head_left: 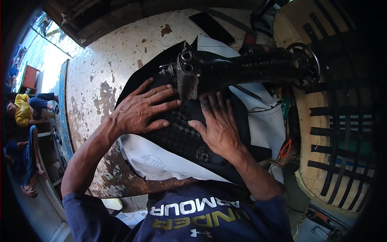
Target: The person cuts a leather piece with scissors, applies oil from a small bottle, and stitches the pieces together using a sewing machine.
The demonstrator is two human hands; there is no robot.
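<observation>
A black sewing machine stands across the table, its head end at the left and its handwheel at the right. Under it lies a black upholstery piece with a checkered pattern and a white backing folded up at the near edge. My left hand rests flat on the black material, left of the machine's head, fingers spread. Just below the machine arm, my right hand presses on the same piece, fingers stretched away from me. The machine's needle area is hidden behind its head.
Worn, paint-chipped tabletop spreads out at the left. A dark phone-like slab lies at the back. Wooden frame with black straps stands at the right, near a red-handled tool. Two people sit at far left, one in a yellow shirt.
</observation>
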